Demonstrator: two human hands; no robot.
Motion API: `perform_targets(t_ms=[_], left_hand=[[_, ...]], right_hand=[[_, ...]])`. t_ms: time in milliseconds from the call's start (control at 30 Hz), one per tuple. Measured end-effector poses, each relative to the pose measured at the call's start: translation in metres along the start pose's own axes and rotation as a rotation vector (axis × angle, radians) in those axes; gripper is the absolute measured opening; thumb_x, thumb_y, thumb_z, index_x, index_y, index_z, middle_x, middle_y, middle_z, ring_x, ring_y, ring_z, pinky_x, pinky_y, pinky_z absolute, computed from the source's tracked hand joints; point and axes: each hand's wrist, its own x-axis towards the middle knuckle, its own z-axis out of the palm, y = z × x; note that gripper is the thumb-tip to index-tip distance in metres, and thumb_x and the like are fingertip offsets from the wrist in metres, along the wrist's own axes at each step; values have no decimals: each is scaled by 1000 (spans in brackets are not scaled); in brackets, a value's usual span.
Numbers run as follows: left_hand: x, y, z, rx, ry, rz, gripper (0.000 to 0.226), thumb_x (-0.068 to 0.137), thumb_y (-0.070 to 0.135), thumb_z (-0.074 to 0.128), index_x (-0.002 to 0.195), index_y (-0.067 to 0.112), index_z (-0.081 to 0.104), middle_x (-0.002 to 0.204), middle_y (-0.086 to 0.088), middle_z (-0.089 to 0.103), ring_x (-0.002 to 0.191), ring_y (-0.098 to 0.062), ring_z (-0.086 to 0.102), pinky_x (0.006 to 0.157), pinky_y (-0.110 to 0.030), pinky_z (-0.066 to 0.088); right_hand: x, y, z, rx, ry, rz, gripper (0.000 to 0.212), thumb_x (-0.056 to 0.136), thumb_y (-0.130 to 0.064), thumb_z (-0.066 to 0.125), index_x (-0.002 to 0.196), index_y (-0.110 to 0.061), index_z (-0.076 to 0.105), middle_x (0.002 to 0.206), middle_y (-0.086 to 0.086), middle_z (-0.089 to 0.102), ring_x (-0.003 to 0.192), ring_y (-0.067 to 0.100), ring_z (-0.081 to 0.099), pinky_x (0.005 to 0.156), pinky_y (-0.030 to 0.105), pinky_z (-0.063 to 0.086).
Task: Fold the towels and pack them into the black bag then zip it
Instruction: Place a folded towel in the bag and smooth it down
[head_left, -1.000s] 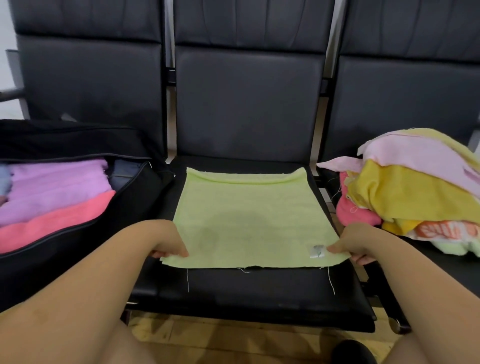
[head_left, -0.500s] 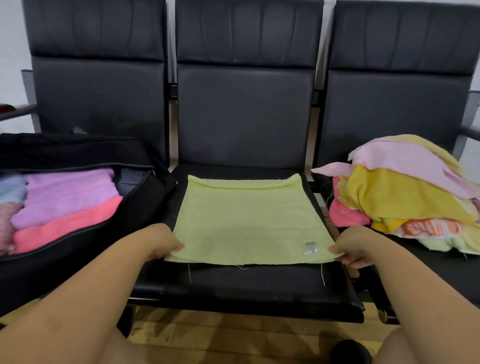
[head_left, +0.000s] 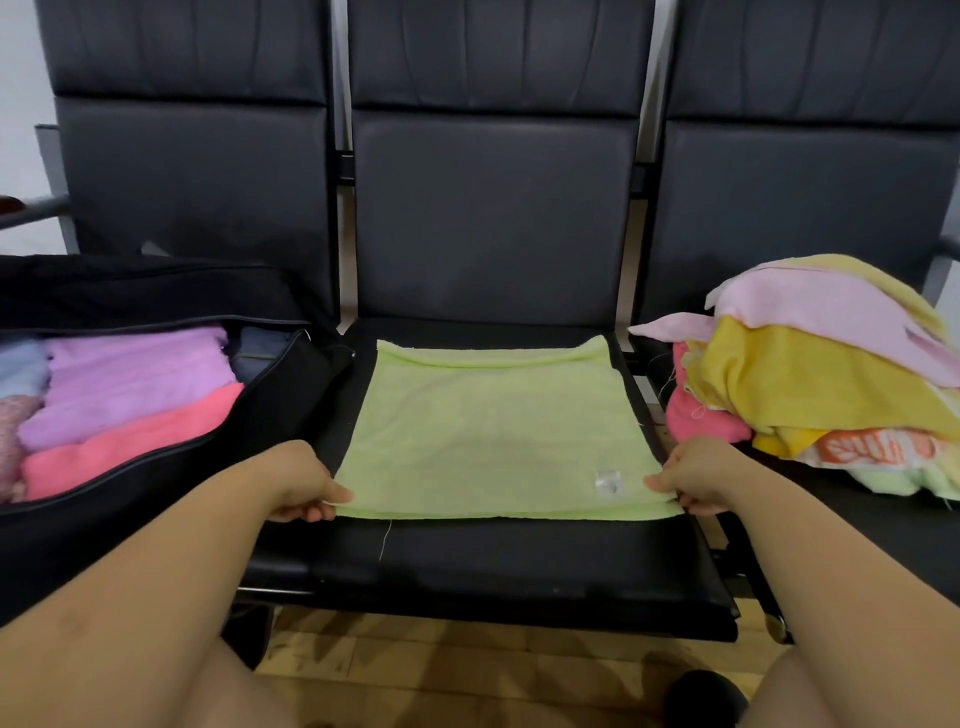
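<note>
The left hand (head_left: 304, 480) has its grip closed on the near left corner of the light green towel (head_left: 488, 431), thumb on top and fingers curled under the edge. The right hand (head_left: 693, 475) pinches the near right corner the same way. Between them the near edge is drawn taut and lifted slightly off the seat, while the rest of the towel lies flat on the middle chair seat (head_left: 509, 566), its far edge close to the backrest.

A small white label (head_left: 607, 482) sits on the towel just beside the right hand; its print is too small to read. A loose thread hangs from the near edge onto the seat.

On the left seat stands the black bag (head_left: 156, 499), unzipped, its flap laid back. Inside lie folded towels: a purple towel (head_left: 130, 384), a coral pink towel (head_left: 124, 447) nearest the front wall, a pale blue one at the far left. The bag's side nearly touches the left forearm.

On the right seat rests a loose pile of towels (head_left: 826, 374): pale pink on top, mustard yellow under it, hot pink at the left, and one with orange lettering low in the pile, which cannot be made out. The pile stands near the right hand.

A strip of bare black seat lies in front of the towel, and wooden floor (head_left: 467, 665) shows below the seat's front edge.
</note>
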Motion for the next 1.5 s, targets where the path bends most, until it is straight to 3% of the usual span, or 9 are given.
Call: perform_targets(t_ms=[167,367,600,767,900,1000,1100,1267,1500], left_hand=[[-8,9,8,92,57,-37,37,86,28,69,60,8,53,43,2,52,42,-11,42,46,-18,30],[-14,12,11,44,107,6,30,94,18,56,68,6,48,63,-6,49,47,-14,41,35,-12,30],[-22,13,10,-524,33,58,11,96,7,52,97,-3,57,71,-14,61,36,-9,58,37,-17,48],[-44,14,-6,-716,142,242,52,91,9,62,139,12,41,74,-13,64,50,-14,58,43,-20,51],[-83,21,-33,-912,233,489,28,90,18,61,117,10,63,60,0,64,46,-3,57,47,-13,50],[-119,23,-57,-1210,207,736,37,63,35,75,95,18,74,61,4,68,54,-2,65,53,-13,53],[-142,28,-73,-1347,188,908,28,84,25,54,73,30,79,74,5,73,73,-4,71,63,-14,55],[-141,38,-71,-1370,218,874,53,99,20,39,65,33,78,73,9,73,74,-2,70,65,-15,55],[-65,44,-59,-1217,192,624,19,97,21,48,92,20,67,75,4,74,78,-9,71,67,-28,60]], right_hand=[[8,0,6,25,-36,128,20,88,-13,67,93,-3,51,96,14,57,74,18,53,54,25,44],[2,1,3,27,-49,165,14,90,-14,64,88,-8,52,81,6,56,56,10,51,43,19,41],[-20,0,-3,312,-140,110,7,94,-5,54,101,-4,55,102,13,64,70,18,66,50,24,54],[-40,-5,-18,664,-106,-66,26,94,-4,55,118,-11,53,105,12,67,78,22,67,58,30,56],[-80,-19,-42,984,-172,-298,22,83,-13,66,105,-13,63,84,6,68,62,12,68,55,25,57],[-113,-28,-68,1220,-192,-547,42,42,-23,91,80,-18,74,72,2,70,65,11,70,57,26,58],[-146,-39,-86,1393,-148,-733,7,55,-25,76,61,-25,74,68,-4,70,69,8,71,65,30,60],[-147,-48,-89,1425,-98,-776,26,77,-26,55,59,-26,73,67,-7,69,73,8,71,75,34,59],[-64,-47,-65,1206,-52,-563,11,86,-23,57,83,-21,67,76,-4,71,88,14,72,73,35,59]])
